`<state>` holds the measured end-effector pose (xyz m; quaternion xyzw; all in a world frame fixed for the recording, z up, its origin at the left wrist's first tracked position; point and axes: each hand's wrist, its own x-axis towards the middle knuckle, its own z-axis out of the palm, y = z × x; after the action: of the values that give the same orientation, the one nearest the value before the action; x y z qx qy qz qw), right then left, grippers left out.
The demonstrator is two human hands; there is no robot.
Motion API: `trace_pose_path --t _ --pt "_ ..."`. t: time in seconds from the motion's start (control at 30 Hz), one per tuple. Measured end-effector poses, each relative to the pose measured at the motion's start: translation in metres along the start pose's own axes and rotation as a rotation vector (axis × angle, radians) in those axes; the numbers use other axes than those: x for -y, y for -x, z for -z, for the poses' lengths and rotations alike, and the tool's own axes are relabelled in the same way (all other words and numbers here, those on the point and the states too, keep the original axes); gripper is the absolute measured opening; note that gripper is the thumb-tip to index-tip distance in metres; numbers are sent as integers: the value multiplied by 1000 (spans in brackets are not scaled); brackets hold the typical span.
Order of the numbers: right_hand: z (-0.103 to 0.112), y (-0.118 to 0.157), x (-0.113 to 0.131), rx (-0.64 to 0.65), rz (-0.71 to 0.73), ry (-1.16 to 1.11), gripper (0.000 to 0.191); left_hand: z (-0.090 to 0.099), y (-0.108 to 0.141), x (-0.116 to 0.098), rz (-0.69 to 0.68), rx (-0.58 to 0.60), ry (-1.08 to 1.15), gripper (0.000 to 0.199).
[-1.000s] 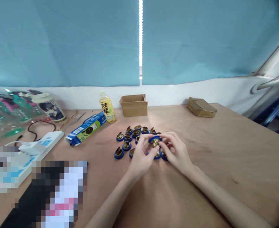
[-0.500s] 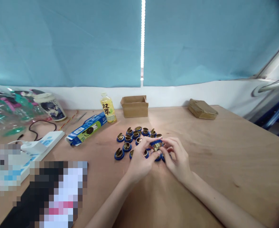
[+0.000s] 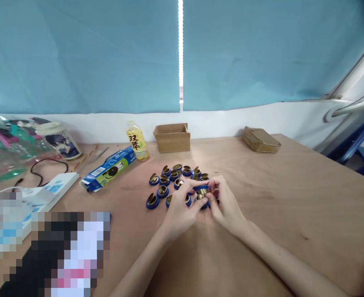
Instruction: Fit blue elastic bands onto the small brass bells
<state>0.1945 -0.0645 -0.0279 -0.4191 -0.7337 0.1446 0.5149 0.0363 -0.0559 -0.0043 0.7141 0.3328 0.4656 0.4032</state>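
We face a blue curtain [image 3: 83, 57] across the far side, split by a bright upright gap. Below it our wooden table [image 3: 293, 198] spreads wide, and a broad stretch of it lies between our right arm and its slanting right edge. Our left hand [image 3: 180, 206] pinches a blue-rimmed gold piece [image 3: 201, 188], index finger over and thumb under, near the table's middle. Our right hand [image 3: 227, 206] is half curled at that piece's right side; we cannot tell whether its fingertips grip or only touch. To the left, a blue carton [image 3: 109, 169] lies aslant, its far end beside a yellow bottle [image 3: 138, 142]. An open cardboard box [image 3: 172, 140] stands right of the bottle; a brown package [image 3: 261, 140] lies far right. Similar small pieces [image 3: 152, 201] cluster left of and beyond our fingers.
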Motion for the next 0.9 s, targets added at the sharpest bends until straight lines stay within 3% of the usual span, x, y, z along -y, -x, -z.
trace_pose_path --t 0.33,0.43,0.53,0.67,0.8,0.9 --pt "5 -7 9 1 36 -45 22 -1 0 -1 -35 -54 69 30" --pt "7 -8 7 -8 108 34 20 -1 1 0 -111 -63 -63 33" --pt "10 -9 4 3 152 104 19 1 3 3 -274 -106 -311 41" --pt "13 -9 6 -11 189 209 21 5 3 6 -453 -130 -610 33" --pt "13 -8 9 36 145 204 24 4 3 9 -402 -145 -655 28" --pt "9 -7 9 64 120 187 23 0 5 12 -271 -146 -626 28"
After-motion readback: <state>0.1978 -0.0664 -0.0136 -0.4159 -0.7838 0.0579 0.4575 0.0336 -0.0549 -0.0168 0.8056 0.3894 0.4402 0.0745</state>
